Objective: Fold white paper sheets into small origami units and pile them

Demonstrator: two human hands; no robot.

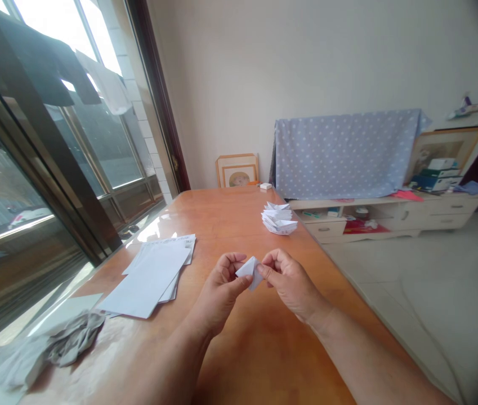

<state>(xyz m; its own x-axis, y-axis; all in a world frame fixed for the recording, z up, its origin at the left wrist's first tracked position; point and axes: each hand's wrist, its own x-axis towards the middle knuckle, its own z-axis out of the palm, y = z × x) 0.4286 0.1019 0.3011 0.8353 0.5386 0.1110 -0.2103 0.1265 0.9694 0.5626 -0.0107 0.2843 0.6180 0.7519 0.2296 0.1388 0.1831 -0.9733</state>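
Between my hands, above the wooden table (239, 225), is a small piece of folded white paper (253, 269) with a pointed top. My left hand (227, 281) pinches its left side, thumb across the front. On the right side, my right hand (286, 279) grips it between thumb and fingers. The fingers behind the paper are partly hidden. Further along the table's right edge sits a pile of folded paper pieces (278, 218) with pointed corners. To the left of my hands lies a stack of white paper sheets (152, 275), loosely fanned.
A crumpled grey cloth (76, 337) lies at the table's near left. At the far end is a small white box (266, 186). Along the wall stands a low white cabinet (407, 216), with a blue dotted cloth (344, 154) draped above it. Sliding glass doors (31, 140) run along the left.
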